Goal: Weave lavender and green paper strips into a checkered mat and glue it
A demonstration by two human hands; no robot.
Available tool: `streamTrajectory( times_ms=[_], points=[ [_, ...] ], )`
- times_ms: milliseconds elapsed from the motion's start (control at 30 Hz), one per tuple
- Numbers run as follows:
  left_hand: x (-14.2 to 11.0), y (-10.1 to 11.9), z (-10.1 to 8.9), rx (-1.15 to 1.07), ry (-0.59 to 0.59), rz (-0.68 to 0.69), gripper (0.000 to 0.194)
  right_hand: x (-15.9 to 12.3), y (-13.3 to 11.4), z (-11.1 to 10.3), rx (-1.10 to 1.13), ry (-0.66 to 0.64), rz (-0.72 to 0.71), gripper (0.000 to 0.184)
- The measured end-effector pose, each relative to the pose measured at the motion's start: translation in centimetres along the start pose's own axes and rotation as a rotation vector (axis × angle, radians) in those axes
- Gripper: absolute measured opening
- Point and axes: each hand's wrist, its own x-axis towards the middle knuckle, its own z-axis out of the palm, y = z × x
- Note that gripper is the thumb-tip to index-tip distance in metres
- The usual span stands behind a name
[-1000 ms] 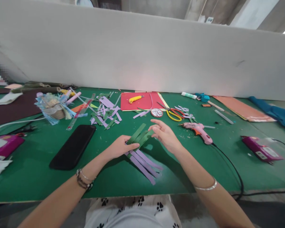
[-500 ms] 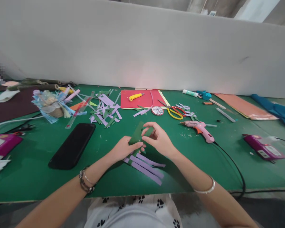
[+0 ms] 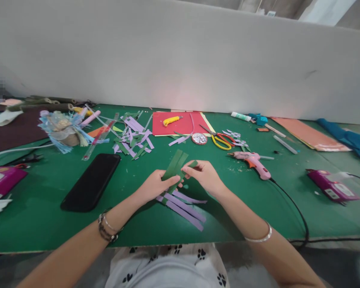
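My left hand (image 3: pixel 156 185) is closed around a bundle of paper strips, thumb on top. Green strips (image 3: pixel 174 165) stick up and away from it, side by side. Purple strips (image 3: pixel 184 211) cross the green ones and fan out below toward the lower right. At the right of the bundle, my right hand (image 3: pixel 204 176) pinches one green strip (image 3: pixel 192 164) between thumb and forefinger. Where the strips cross under the left fingers is partly hidden.
A black phone (image 3: pixel 91 182) lies left of my hands. Behind are loose strips (image 3: pixel 133 138), a yellow cutter (image 3: pixel 172 120) on red paper (image 3: pixel 157 128) and scissors (image 3: pixel 220 141). A pink glue gun (image 3: pixel 255 163) lies to the right, its cord trailing frontward.
My right fingers have closed on one green strip and drawn it slightly to the right, apart from the others. The left hand keeps its hold in nearly the same place.
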Motion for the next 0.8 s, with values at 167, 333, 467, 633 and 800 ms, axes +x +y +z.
streamTrajectory(
  times_ms=[167, 333, 467, 633, 800],
  points=[
    [0.1, -0.2, 0.1, 0.158, 0.156, 0.179, 0.036, -0.1, -0.4, 0.0, -0.017, 0.053, 0.008, 0.016],
    [0.5, -1.0, 0.3, 0.300, 0.151, 0.189, 0.027, 0.0, -0.3, -0.2, -0.089, 0.067, 0.035, 0.015],
    [0.8, -1.2, 0.2, 0.461, 0.316, 0.287, 0.041, 0.3, 0.2, -0.5, -0.096, 0.044, 0.078, 0.020],
    [1.0, -0.3, 0.7, 0.626, 0.281, 0.366, 0.020, 0.2, 0.5, -0.7, -0.073, -0.004, -0.009, 0.027],
    [1.2, -0.1, 1.1, 0.565, 0.258, 0.352, 0.009, 0.1, 0.4, -0.8, -0.099, -0.008, -0.033, 0.029]
  ],
)
